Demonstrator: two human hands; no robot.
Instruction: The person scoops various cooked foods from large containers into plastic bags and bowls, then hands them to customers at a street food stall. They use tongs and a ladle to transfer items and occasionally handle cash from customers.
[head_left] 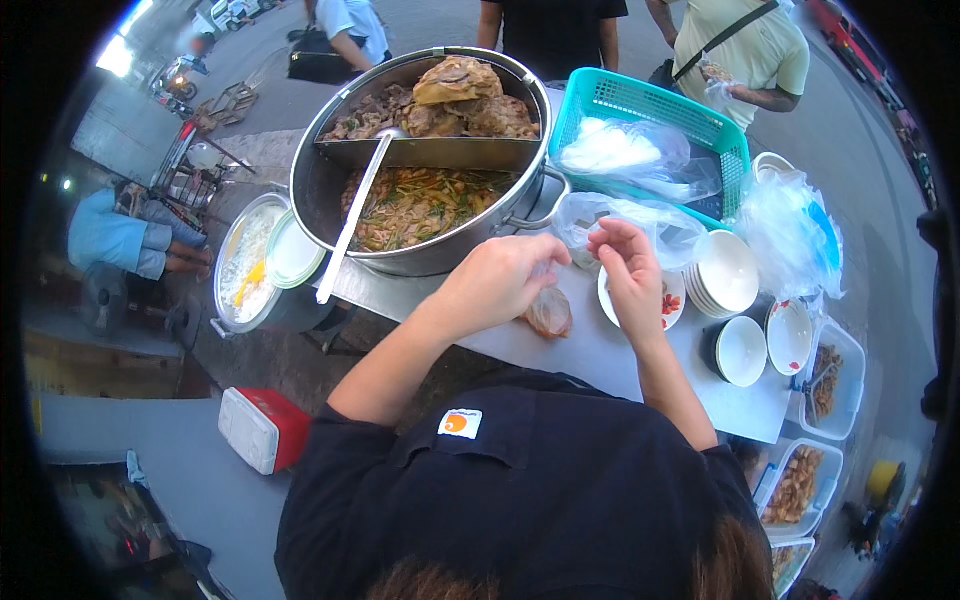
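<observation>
My left hand [508,275] is over the table in front of the large metal pot, its fingers curled together. What they hold, if anything, is hidden. Just below those fingers sits a small clear plastic bag [549,314] of brownish food. Across a short gap, my right hand [630,268] is raised with curved fingers and the thumb apart; nothing shows in it. Behind it lies a crumpled clear plastic bag [655,228]. A white plate [610,300] with red pieces is partly hidden by the right hand.
The divided pot [440,265] holds meat and stew, with a ladle [360,210] across it. A rice pot [232,290] stands left. Right are a teal basket [740,150], stacked bowls [728,272] and food tubs [840,395]. People stand beyond the table; a red cooler [288,428] is lower left.
</observation>
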